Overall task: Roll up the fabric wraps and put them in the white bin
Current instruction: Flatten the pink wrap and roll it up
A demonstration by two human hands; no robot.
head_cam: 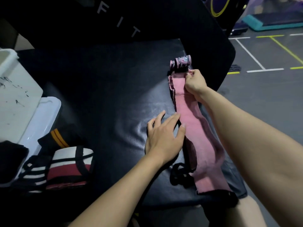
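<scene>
Legibly, only the pale letters "F I T" can be read, running across the upright black pad at twelve o'clock; a printed logo on the pink-and-black roll is too blurred to read. Pink fabric wrap: laid out lengthwise on the black padded bench, running from about one o'clock down to five o'clock, plain pink side up, its far end just below the roll, a black loop beside its near end. Right hand: fingers curled, pinching the wrap's far end. Left hand: fingers straight and spread, lying flat on the bench with the fingertips touching the wrap's left edge. White bin: at nine o'clock, rim visible, side marked with dark scuffs; a clear plastic lid or tray beside it. Other wraps at seven to eight o'clock: a striped white, red and black wrap and a black wrap with orange stripes. Bench surface: black, textured, with a worn sheen. Room: grey floor with white and yellow line markings at two o'clock; teal step platform and a yellow-ringed object at one o'clock.
</scene>
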